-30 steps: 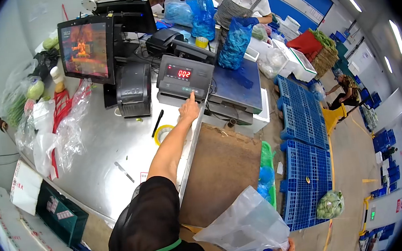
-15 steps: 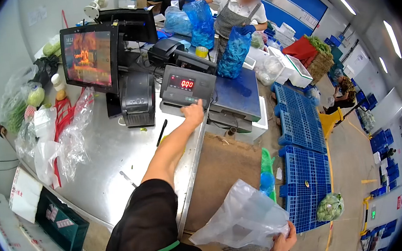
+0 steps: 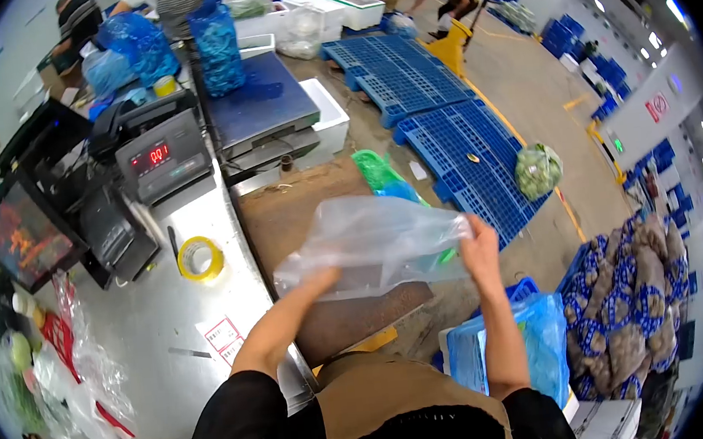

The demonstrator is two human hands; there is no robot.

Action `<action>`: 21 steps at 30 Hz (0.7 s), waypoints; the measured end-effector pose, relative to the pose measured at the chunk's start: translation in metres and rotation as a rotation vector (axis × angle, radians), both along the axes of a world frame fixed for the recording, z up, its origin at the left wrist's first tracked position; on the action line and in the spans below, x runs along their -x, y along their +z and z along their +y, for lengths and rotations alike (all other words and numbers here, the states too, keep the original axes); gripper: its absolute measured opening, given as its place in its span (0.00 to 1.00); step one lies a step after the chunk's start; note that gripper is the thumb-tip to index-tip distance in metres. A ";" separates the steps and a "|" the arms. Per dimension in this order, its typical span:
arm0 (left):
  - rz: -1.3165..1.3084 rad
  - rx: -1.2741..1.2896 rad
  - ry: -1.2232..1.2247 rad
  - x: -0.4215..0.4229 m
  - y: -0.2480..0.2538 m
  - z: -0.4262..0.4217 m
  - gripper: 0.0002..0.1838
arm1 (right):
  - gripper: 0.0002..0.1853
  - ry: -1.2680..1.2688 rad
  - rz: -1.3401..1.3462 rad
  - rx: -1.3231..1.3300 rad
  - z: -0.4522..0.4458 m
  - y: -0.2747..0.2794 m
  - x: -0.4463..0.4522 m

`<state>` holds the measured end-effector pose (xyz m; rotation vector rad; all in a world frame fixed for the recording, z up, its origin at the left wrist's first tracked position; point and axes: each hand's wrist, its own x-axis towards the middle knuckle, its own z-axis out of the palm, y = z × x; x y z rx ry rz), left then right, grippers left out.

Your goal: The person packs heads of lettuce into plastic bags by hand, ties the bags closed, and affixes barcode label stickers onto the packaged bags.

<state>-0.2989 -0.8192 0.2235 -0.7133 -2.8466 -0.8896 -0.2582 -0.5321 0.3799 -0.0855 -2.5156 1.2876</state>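
Note:
A clear plastic bag (image 3: 379, 246) is stretched between my hands, above a brown board beside the metal table. My right hand (image 3: 479, 245) is closed on the bag's right end. At the lower left edge of the bag, my left hand (image 3: 322, 281) grips the plastic, its fingertips blurred and partly covered by it. The scale display (image 3: 164, 157) reads 0.01 in red. Behind it, a blue bag (image 3: 218, 50) stands on the scale platform (image 3: 264, 101).
A roll of yellow tape (image 3: 200, 258), a knife (image 3: 188, 353) and printed labels (image 3: 223, 338) lie on the metal table (image 3: 156, 297). Blue pallets (image 3: 464, 158) are ahead right, with a bagged cabbage (image 3: 538, 169). Filled sacks (image 3: 626, 303) are piled at right. A co-worker (image 3: 179, 7) stands beyond the scale.
My left hand has left the scale's buttons and come to the plastic bag. The bag is raised and spread between both hands. The display went from 0.00 to 0.01, and my view turned right.

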 end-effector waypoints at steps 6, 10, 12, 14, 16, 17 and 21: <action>-0.841 0.587 -0.080 -0.010 -0.085 -0.001 0.23 | 0.27 0.027 0.049 -0.400 0.063 -0.033 0.057; -0.954 0.723 -0.170 -0.022 -0.108 0.026 0.25 | 0.34 -0.013 0.364 -1.025 -0.021 0.018 0.026; -0.981 0.759 -0.201 -0.028 -0.113 0.037 0.26 | 0.23 0.296 0.545 -0.747 -0.058 0.001 0.008; -1.018 0.768 -0.226 -0.028 -0.110 0.046 0.28 | 0.16 0.686 0.374 -0.677 -0.091 -0.029 -0.023; -1.121 0.654 -0.207 -0.018 -0.101 0.049 0.29 | 0.16 0.715 0.206 -0.727 -0.092 -0.115 -0.036; -1.249 0.476 -0.141 -0.010 -0.096 0.046 0.30 | 0.18 0.745 0.005 -0.863 -0.076 -0.154 -0.040; -1.546 -0.514 0.311 0.007 -0.098 0.004 0.43 | 0.26 0.854 -0.833 -1.068 0.016 -0.241 -0.054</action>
